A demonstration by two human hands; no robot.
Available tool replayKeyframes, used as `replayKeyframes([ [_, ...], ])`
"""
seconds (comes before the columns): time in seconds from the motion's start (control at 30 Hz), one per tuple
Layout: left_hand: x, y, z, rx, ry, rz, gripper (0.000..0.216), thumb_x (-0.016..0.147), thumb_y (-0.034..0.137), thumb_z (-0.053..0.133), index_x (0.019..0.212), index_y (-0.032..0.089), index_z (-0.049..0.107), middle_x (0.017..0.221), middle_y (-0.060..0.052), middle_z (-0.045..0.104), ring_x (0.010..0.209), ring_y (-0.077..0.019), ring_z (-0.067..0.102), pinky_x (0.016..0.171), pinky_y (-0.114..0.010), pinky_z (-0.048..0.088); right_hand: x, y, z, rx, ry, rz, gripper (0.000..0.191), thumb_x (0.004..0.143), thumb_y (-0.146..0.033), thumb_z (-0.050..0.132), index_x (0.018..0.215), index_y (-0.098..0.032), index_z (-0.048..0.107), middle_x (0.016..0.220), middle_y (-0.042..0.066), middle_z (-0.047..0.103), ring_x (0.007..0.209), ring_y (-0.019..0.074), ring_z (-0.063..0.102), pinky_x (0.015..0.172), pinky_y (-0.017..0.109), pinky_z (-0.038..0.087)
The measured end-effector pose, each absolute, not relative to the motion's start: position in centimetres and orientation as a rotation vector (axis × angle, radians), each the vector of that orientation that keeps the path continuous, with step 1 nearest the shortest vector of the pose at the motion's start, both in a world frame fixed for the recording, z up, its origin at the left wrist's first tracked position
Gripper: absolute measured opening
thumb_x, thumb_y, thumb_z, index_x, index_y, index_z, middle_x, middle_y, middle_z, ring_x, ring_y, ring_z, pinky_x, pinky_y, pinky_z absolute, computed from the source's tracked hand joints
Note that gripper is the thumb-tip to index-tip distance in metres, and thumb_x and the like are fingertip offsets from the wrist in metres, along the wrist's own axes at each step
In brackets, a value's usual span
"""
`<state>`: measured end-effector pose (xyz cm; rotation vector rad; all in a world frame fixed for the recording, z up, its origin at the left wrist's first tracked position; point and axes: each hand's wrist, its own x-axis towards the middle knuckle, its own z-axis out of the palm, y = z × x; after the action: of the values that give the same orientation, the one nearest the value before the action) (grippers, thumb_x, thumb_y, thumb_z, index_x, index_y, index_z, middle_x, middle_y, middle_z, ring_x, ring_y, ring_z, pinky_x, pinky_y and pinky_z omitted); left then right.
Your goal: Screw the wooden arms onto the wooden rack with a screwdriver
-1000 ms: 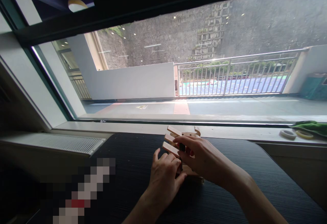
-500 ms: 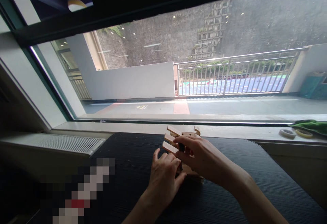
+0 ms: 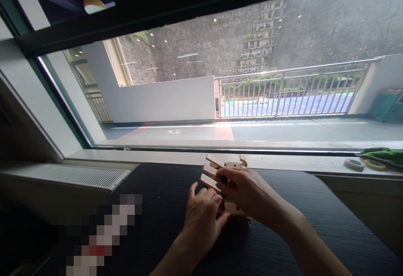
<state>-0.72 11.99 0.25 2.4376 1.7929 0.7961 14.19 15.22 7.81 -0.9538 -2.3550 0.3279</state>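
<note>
A light wooden assembly stands on the dark table, with several flat wooden bars jutting out to the upper left and a curved piece at its far end. My left hand is closed against its near left side, thumb and fingers bent around the edge. Over the top reaches my right hand, its fingers pinched on a small dark piece beside the bars. Both hands hide much of the assembly's middle, so I cannot tell exactly what the dark piece is.
The black wood-grain table meets a white window sill. On the sill at the right lie rolls of tape and a green cloth. A white vented unit stands left of the table. A blurred patch covers the lower left.
My right hand has shifted slightly, and less of the dark piece shows between its fingers. The left hand and the wooden assembly look nearly still.
</note>
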Motion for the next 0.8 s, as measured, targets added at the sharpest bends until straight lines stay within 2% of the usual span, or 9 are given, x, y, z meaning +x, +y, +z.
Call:
replayKeyframes([
  [0.17,-0.8,12.1,0.1,2.438,1.784,0.807,0.015,0.077,0.029,0.066,0.092,0.026,0.065,0.098,-0.001,0.067,0.096,-0.0225,0.057,0.108,-0.054,0.019,14.6,14.8,8.1,-0.889,-2.352,0.358,0.026,0.087,-0.024,0.055,0.111,-0.027,0.062,0.09,0.001,0.066,0.076,0.0145,0.06,0.066,0.024,0.04],
  [0.33,-0.8,11.9,0.1,2.452,1.794,0.791,0.011,0.077,0.03,0.066,0.086,0.025,0.064,0.093,0.0,0.065,0.094,-0.0216,0.057,0.108,-0.053,0.019,14.7,14.7,8.5,-0.819,-2.387,0.336,0.019,0.089,-0.015,0.049,0.087,-0.024,0.066,0.085,-0.001,0.065,0.08,0.0138,0.058,0.069,0.023,0.039],
  [0.47,-0.7,11.8,0.2,2.461,1.801,0.778,0.009,0.076,0.029,0.066,0.079,0.023,0.061,0.089,0.001,0.064,0.091,-0.0207,0.057,0.107,-0.053,0.021,14.7,15.4,8.2,-0.873,-2.351,0.31,0.018,0.09,-0.018,0.05,0.091,-0.023,0.067,0.078,0.0,0.064,0.075,0.014,0.057,0.067,0.023,0.038],
  [0.6,-0.7,11.9,0.3,2.465,1.796,0.785,0.008,0.076,0.028,0.066,0.079,0.022,0.061,0.088,0.001,0.064,0.09,-0.0206,0.057,0.107,-0.053,0.021,14.7,15.7,7.9,-0.951,-2.327,0.269,0.018,0.09,-0.02,0.049,0.085,-0.021,0.067,0.075,0.001,0.064,0.073,0.0145,0.057,0.064,0.024,0.037],
  [0.7,-0.7,11.9,0.3,2.454,1.801,0.777,0.008,0.076,0.028,0.066,0.079,0.023,0.062,0.089,0.001,0.065,0.091,-0.0207,0.057,0.107,-0.053,0.021,14.8,15.3,8.0,-0.907,-2.336,0.304,0.016,0.088,-0.018,0.052,0.095,-0.023,0.066,0.084,0.002,0.066,0.08,0.0161,0.059,0.068,0.024,0.039],
  [0.8,-0.8,11.9,0.2,2.448,1.791,0.786,0.011,0.077,0.029,0.066,0.087,0.025,0.064,0.094,0.001,0.065,0.094,-0.0214,0.057,0.108,-0.053,0.02,14.7,14.9,8.2,-0.868,-2.341,0.374,0.025,0.086,-0.016,0.054,0.107,-0.026,0.064,0.092,0.0,0.067,0.08,0.0152,0.059,0.07,0.024,0.039],
])
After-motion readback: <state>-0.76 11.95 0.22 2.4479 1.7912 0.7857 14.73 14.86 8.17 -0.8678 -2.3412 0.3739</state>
